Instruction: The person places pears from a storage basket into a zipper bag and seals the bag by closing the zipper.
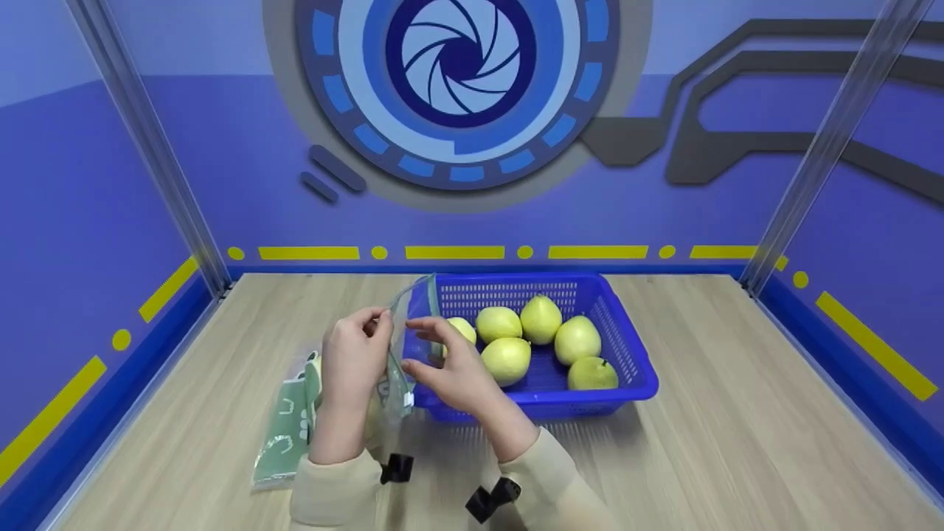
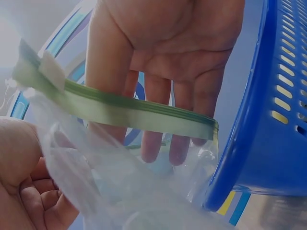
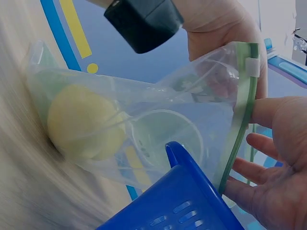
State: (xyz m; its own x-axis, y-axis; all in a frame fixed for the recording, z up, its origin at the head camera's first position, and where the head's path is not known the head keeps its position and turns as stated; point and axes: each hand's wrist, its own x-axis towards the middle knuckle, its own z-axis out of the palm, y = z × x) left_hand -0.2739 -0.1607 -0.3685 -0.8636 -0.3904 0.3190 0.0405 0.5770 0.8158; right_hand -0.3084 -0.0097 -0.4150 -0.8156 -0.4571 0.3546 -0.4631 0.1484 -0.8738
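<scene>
A clear zip bag [image 3: 144,96] with a green strip along its mouth hangs between the hands, left of the blue basket. Inside it sits a round, pale yellow fruit [image 3: 84,122], which looks like a pear. My left hand [image 1: 358,358] pinches the bag's edge near the top between thumb and index finger. At the mouth, my right hand [image 1: 457,369] keeps its thumb and fingers apart and nearly straight, touching the bag. Its fingertips show through the clear plastic in the left wrist view. A white slider [image 1: 408,400] sits at the strip's near end.
The blue basket [image 1: 641,383] holds several yellow-green pears [image 1: 540,321] and stands just right of the bag. Flat green printed bags [image 1: 279,442] lie on the wooden table [image 1: 737,428] by the left forearm. Blue panels [image 1: 472,228] enclose the back and sides.
</scene>
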